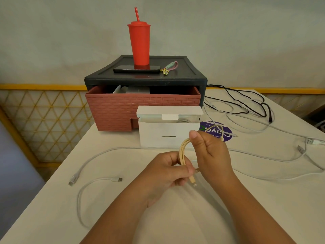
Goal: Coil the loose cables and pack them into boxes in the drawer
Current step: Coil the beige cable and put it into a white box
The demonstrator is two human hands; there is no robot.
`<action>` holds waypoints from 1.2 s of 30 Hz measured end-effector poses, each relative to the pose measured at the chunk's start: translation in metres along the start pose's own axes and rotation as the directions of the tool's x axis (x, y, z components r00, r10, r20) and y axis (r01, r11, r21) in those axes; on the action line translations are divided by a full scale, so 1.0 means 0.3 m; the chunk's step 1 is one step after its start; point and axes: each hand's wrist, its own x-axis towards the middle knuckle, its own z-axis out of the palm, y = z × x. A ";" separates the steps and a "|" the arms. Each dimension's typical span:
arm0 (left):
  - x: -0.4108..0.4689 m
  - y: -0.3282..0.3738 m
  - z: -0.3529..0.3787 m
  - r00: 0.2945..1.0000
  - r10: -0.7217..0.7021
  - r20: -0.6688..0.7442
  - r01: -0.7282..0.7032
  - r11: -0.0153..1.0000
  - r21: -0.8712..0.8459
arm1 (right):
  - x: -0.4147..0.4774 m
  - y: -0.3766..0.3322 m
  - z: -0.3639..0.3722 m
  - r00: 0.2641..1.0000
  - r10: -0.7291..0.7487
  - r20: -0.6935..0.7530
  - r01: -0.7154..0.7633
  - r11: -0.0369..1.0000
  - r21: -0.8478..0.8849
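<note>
Both hands are together in the middle, both clamped on the same beige braided cable [183,152], which is bundled into a few loops. The left hand [167,173] pinches the bottom of the loops with curled fingers. The right hand [211,154] grips the top of them, thumb sticking up, and one plug pokes out below the left fingers. Just beyond the hands sits an open white cardboard box [158,136], flap up, with something pale inside. Right behind that is the brick-pattern drawer [112,111], pulled out of a black drawer unit [193,79], and some white packaging [121,89] shows in it. On top of the unit there's a red tumbler [139,43] with a straw, a phone [137,69] and a keychain strap [169,67]. Left of the hands two white cables [116,179] lie loose on the white table [52,199]. Off to the right a black cable [270,119] is tangled with more white ones, and a round purple sticker [228,134] sits just past the right hand.
</note>
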 end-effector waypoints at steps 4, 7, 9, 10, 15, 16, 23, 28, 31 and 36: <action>-0.003 0.013 -0.012 0.996 0.038 -0.081 -0.028 0.993 0.116 | 0.005 0.029 0.000 0.998 -0.051 -0.027 0.048 0.994 -0.095; 0.001 0.008 -0.005 0.995 0.054 -0.083 -0.041 0.988 0.152 | -0.002 0.022 0.008 0.991 -0.132 -0.024 0.126 0.977 -0.171; 0.004 -0.001 0.005 0.995 0.053 -0.081 -0.038 0.983 0.180 | -0.005 0.015 0.014 0.986 -0.168 -0.010 0.162 0.965 -0.206; 0.003 -0.004 0.010 0.995 0.049 -0.085 -0.033 0.982 0.185 | -0.005 0.013 0.016 0.984 -0.180 -0.004 0.174 0.960 -0.218; -0.002 0.015 0.002 0.988 0.067 -0.138 -0.036 0.977 0.210 | 0.003 0.027 0.000 0.982 -0.186 -0.017 0.176 0.952 -0.251; -0.003 0.019 -0.007 0.985 0.071 -0.155 -0.041 0.982 0.185 | 0.005 0.033 -0.007 0.985 -0.171 -0.022 0.160 0.955 -0.249; 0.003 -0.017 -0.063 0.797 0.589 -0.134 -0.356 0.637 0.684 | 0.014 0.033 -0.028 0.996 -0.091 0.010 0.089 0.943 -0.320; 0.014 -0.035 -0.050 0.691 0.706 -0.154 -0.324 0.493 0.808 | 0.010 0.018 -0.011 0.999 0.020 0.037 -0.018 0.997 -0.074; 0.002 -0.011 -0.006 0.858 0.464 -0.222 -0.329 0.827 0.455 | 0.006 0.004 -0.008 0.996 0.041 0.075 -0.044 0.998 0.050; -0.009 0.011 0.025 0.987 0.118 -0.111 -0.138 0.971 -0.193 | 0.004 -0.017 -0.030 0.997 0.080 0.015 -0.081 0.981 0.174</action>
